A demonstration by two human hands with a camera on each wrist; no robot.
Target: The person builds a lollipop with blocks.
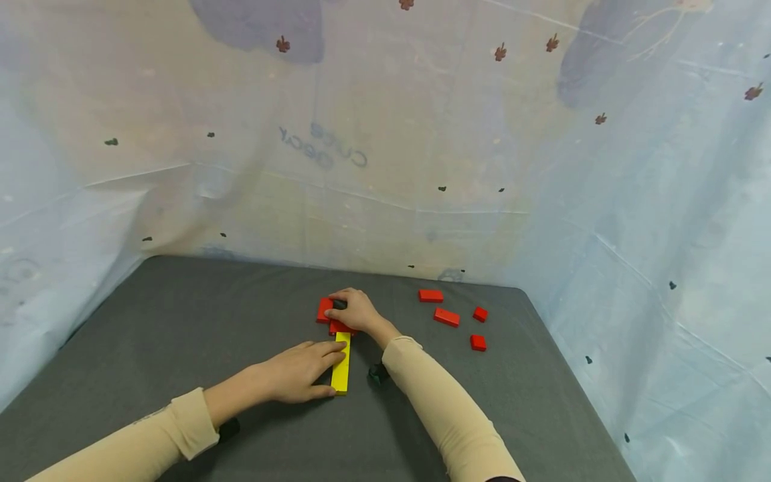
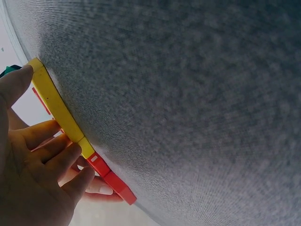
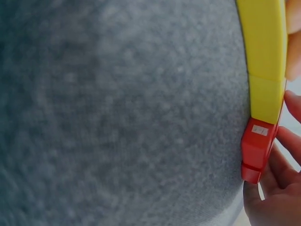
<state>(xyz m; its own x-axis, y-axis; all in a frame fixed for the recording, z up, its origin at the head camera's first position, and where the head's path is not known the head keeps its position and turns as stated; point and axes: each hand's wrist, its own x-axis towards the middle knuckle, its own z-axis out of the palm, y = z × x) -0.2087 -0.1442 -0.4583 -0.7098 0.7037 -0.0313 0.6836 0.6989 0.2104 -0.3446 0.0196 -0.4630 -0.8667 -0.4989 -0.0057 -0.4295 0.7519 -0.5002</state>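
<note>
We saw L grip (image 1: 299, 371) spread loosely on yellow strip (image 1: 341, 370), prob. keeping it flush w/ red blocks (image 1: 324, 312) ahead; R grip (image 1: 358, 312) half-curled touching those, pinch unclear to us.

yellow blocks (image 1: 340, 375) | red blocks (image 1: 447, 317) | dark-grey tabletop (image 1: 150, 328) | cream sleeves (image 1: 446, 405) | beige-and-pale-blue backdrop (image 1: 391, 147), brown leaf motifs (image 1: 283, 44)

The head camera, farthest off, looks forward and down over the yellow bar (image 1: 342, 372) to the printed curtain (image 1: 385, 134) beyond it. The wrist cameras look low from the bar's left and, closer, its right; both share its far end and adjoining red blocks (image 2: 113, 180).
</note>
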